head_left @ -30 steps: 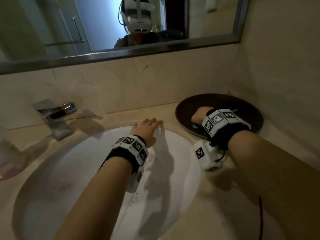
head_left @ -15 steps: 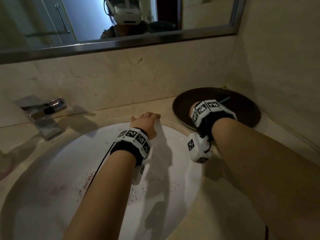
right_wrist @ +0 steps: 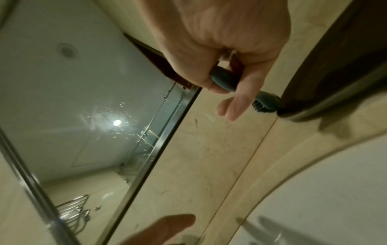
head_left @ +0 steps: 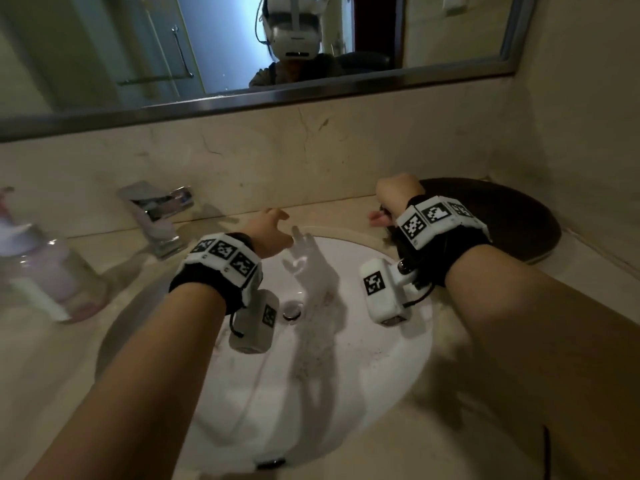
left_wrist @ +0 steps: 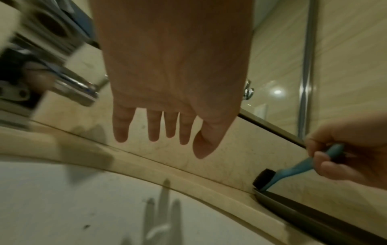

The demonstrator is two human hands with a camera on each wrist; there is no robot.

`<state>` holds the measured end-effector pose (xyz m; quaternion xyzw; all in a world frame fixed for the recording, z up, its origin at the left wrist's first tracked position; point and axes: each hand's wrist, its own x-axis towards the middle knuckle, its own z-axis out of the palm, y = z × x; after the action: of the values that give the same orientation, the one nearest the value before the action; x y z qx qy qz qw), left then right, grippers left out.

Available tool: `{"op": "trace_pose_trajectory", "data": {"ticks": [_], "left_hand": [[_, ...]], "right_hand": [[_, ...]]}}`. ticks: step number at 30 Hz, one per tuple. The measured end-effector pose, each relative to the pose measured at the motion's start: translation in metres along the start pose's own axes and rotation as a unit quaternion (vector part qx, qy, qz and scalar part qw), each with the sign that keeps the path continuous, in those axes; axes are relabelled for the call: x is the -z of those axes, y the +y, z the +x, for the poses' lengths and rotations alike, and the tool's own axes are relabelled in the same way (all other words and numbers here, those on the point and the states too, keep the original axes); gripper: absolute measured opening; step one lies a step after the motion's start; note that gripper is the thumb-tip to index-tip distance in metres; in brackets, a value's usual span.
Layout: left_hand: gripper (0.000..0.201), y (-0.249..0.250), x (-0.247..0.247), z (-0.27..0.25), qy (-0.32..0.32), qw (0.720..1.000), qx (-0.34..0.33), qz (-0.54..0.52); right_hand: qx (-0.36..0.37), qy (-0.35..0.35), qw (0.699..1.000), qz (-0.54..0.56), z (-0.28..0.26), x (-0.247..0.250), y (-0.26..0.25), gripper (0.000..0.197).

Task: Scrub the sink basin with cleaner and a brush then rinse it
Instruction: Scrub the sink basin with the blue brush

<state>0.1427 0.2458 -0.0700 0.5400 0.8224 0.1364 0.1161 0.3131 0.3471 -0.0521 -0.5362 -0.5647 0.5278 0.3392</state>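
The white sink basin [head_left: 374,368] lies below me, speckled with dirt around its metal drain [head_left: 293,310]. My right hand [head_left: 393,199] grips a small blue brush [left_wrist: 297,167] with dark bristles. The brush head [right_wrist: 265,104] hovers at the rim of the dark round tray [head_left: 512,230], by the basin's back right. My left hand [head_left: 272,228] floats over the back edge of the basin with fingers [left_wrist: 154,126] straight and spread, holding nothing.
A chrome faucet [head_left: 159,216] stands at the back left of the beige counter [head_left: 62,368]. A clear glass bottle [head_left: 45,268] with pinkish contents sits at the far left. A mirror [head_left: 242,46] spans the wall above, and a side wall closes off the right.
My right hand has lifted out of the dark tray with the blue brush and moved left toward the basin. The left hand stays at the basin's back rim.
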Motion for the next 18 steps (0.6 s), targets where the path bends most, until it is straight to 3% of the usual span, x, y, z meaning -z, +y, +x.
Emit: {"op": "trace_pose_trajectory", "data": {"ticks": [5,7,13,18], "left_hand": [[0.05,-0.054,0.022,-0.038,-0.022,0.995,0.098,-0.008],[0.048,-0.075,0.032,-0.054,-0.021,0.99,0.136,-0.008],[0.051,-0.137,0.05,-0.096,0.014,0.964,0.249,-0.091],[0.056,-0.176,0.04,-0.123,-0.017,0.947,0.281,-0.155]], "right_hand": [[-0.015,0.042,0.992,0.121,-0.017,-0.034,0.002,0.04],[-0.014,0.027,0.99,0.137,-0.028,-0.047,0.004,0.041],[-0.044,-0.106,0.991,0.065,-0.067,-0.088,0.008,0.012],[-0.046,-0.2,0.979,0.014,-0.085,-0.113,0.013,0.024]]}}
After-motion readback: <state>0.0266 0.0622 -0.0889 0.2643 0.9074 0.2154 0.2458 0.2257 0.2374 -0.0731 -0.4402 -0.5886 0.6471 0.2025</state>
